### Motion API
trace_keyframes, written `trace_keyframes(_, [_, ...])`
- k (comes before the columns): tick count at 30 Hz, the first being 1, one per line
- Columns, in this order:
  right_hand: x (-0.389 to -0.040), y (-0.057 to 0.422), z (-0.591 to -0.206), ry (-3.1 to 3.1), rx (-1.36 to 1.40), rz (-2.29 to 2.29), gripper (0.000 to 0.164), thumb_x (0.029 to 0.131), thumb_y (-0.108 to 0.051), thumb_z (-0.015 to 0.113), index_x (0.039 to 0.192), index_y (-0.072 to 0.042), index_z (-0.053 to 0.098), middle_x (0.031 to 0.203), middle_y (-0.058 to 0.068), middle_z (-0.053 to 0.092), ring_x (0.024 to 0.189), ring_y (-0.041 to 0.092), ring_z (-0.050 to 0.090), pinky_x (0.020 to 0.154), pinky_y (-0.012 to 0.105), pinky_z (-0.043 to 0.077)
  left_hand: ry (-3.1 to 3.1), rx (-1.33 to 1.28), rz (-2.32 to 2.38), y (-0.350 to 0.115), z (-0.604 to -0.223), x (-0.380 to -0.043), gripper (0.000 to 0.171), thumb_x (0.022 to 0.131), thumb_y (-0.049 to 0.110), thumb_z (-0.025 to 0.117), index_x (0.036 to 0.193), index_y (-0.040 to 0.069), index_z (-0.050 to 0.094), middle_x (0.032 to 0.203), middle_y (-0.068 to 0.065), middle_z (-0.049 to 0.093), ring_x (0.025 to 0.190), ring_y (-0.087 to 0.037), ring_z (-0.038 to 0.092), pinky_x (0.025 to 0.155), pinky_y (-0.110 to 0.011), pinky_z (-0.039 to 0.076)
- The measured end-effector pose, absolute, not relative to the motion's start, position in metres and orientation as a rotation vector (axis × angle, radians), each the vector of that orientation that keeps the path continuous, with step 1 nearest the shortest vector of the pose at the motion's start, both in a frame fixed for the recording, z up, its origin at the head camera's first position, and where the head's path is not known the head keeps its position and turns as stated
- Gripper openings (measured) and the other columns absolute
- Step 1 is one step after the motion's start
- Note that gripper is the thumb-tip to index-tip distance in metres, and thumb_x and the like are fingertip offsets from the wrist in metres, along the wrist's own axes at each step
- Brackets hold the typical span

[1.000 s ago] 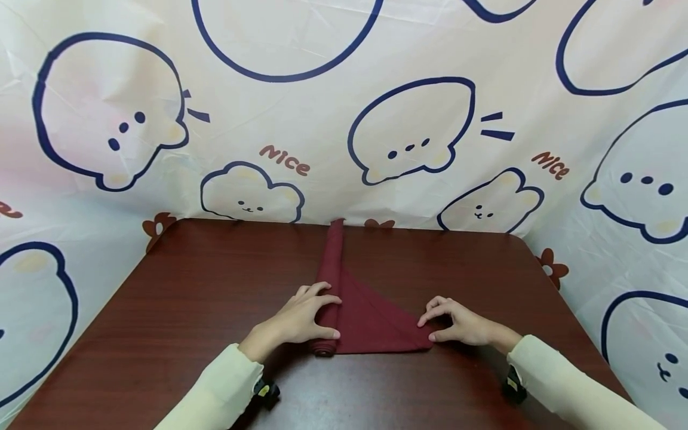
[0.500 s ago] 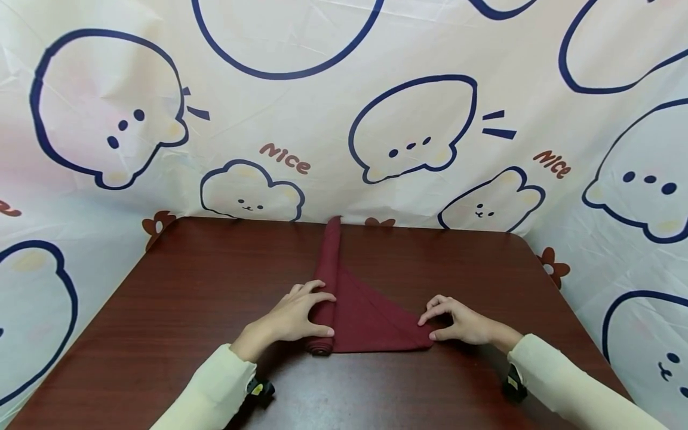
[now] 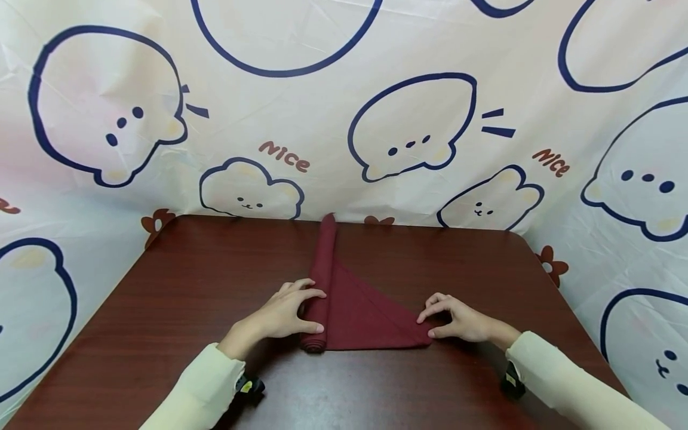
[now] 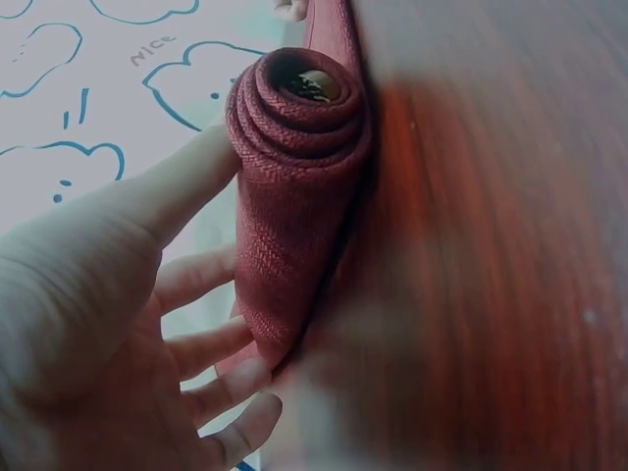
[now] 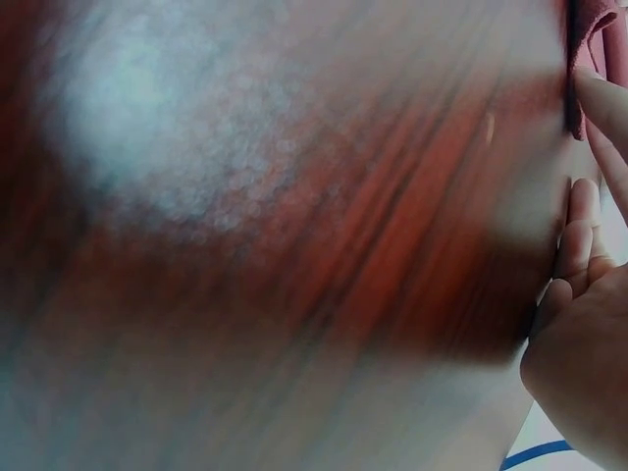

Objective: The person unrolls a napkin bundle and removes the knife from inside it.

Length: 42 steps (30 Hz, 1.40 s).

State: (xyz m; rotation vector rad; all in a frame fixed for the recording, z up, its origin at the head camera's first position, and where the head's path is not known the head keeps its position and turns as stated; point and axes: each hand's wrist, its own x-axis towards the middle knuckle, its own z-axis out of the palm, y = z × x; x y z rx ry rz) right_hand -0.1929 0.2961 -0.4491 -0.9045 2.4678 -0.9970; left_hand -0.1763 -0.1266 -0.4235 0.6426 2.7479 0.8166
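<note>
A dark red cloth (image 3: 365, 316) lies partly flat on the table, its left part wound into a long roll (image 3: 320, 257) that points away from me. My left hand (image 3: 279, 310) rests over the near part of the roll, fingers spread and thumb near its end. In the left wrist view, the coiled end of the roll (image 4: 294, 137) shows several layers and a small unclear thing inside the opening. My right hand (image 3: 457, 318) pinches the flat cloth's near right corner between thumb and fingers. Only a bit of the cloth (image 5: 594, 29) shows in the right wrist view.
The brown wooden table (image 3: 215, 257) reaches back to a pale curtain (image 3: 322, 119) printed with cartoon outlines, which also hangs along the sides. The roll's far end reaches the table's back edge. Each wrist wears a small black camera.
The roll and my left hand have moved a little to the left, and the flat part of the cloth has become wider. My right hand has stayed at the corner.
</note>
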Motion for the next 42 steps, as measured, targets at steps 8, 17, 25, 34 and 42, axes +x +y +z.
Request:
trace_keyframes(8, [-0.194, 0.296, -0.450, 2.468, -0.895, -0.996, 0.023, 0.090, -0.027, 0.077, 0.112, -0.021, 0.075, 0.118, 0.004, 0.053, 0.111, 0.012, 0.042, 0.096, 0.034, 0.037, 2.745, 0.637, 0.825, -0.133, -0.422, -0.177, 0.064, 0.082, 0.039, 0.083, 0.139, 0.020, 0.061, 0.157, -0.013, 0.042, 0.141, -0.039, 0.037, 0.107, -0.061, 0.041])
trace_keyframes(17, [-0.195, 0.295, -0.448, 2.475, -0.913, -0.991, 0.023, 0.090, -0.026, 0.077, 0.112, -0.020, 0.075, 0.117, 0.004, 0.053, 0.110, 0.011, 0.043, 0.096, 0.033, 0.037, 2.747, 0.650, 0.837, -0.143, -0.419, -0.178, 0.065, 0.081, 0.038, 0.084, 0.139, 0.018, 0.061, 0.155, -0.016, 0.045, 0.140, -0.042, 0.037, 0.108, -0.062, 0.040])
trace_keyframes(25, [-0.194, 0.297, -0.450, 2.458, -0.917, -0.999, 0.023, 0.091, -0.027, 0.076, 0.113, -0.020, 0.075, 0.116, 0.004, 0.054, 0.111, 0.009, 0.043, 0.095, 0.033, 0.038, 2.735, 0.602, 0.826, -0.152, -0.419, -0.175, 0.066, 0.080, 0.037, 0.086, 0.138, 0.018, 0.061, 0.153, -0.017, 0.046, 0.140, -0.042, 0.037, 0.107, -0.062, 0.040])
trace_keyframes(34, [-0.195, 0.297, -0.449, 2.469, -0.946, -1.001, 0.022, 0.090, -0.026, 0.077, 0.111, -0.020, 0.076, 0.116, 0.004, 0.055, 0.110, 0.008, 0.044, 0.095, 0.031, 0.038, 2.751, 0.617, 0.824, -0.156, -0.422, -0.176, 0.067, 0.081, 0.036, 0.085, 0.139, 0.017, 0.060, 0.151, -0.019, 0.048, 0.140, -0.043, 0.039, 0.107, -0.062, 0.041])
trace_keyframes(42, [-0.194, 0.297, -0.450, 2.464, -0.941, -1.001, 0.022, 0.090, -0.026, 0.077, 0.111, -0.020, 0.076, 0.116, 0.004, 0.056, 0.111, 0.007, 0.044, 0.095, 0.031, 0.039, 2.750, 0.624, 0.856, -0.157, -0.425, -0.172, 0.066, 0.081, 0.034, 0.086, 0.139, 0.015, 0.060, 0.149, -0.019, 0.049, 0.138, -0.044, 0.040, 0.107, -0.062, 0.040])
